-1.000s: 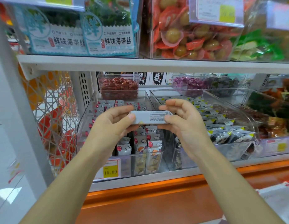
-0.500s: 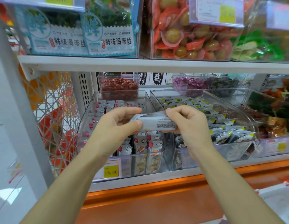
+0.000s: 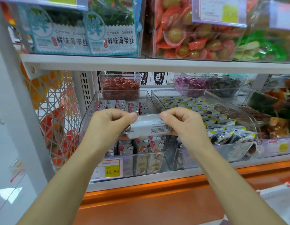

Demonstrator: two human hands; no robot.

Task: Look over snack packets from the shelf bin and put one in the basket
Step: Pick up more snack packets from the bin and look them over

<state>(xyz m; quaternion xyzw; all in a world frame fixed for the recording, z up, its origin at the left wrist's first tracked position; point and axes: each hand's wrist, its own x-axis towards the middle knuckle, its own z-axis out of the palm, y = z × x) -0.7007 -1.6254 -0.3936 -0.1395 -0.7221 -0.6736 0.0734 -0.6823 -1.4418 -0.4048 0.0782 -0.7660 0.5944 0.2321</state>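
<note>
At the shelf bin: a snack packet (image 3: 149, 126) is held up in front of the clear shelf bin (image 3: 88, 120), above the packets stored in it. It lies crosswise with its white printed back toward the camera.
Left hand (image 3: 108, 125): fingers curled and thumb on top, pinching the packet's left end, where the foil crumples.
Right hand (image 3: 184, 124): pinches the packet's right end between the thumb and curled fingers.
Bin contents: small packets (image 3: 148, 144) printed with red balloons and white clouds, standing in rows.
Price tag (image 3: 112, 171): yellow, reading 15.80, on the front of the bin.
Neighbouring bin (image 3: 248, 114): just to the right, clear, filled with silver, black and yellow packets (image 3: 222, 125).
Upper shelf (image 3: 157, 64): white, carrying seaweed packs (image 3: 111, 38) on the left and a clear box of red-wrapped eggs (image 3: 189, 38) to the right.
Orange ledge (image 3: 157, 200): runs below the lower shelf.
</note>
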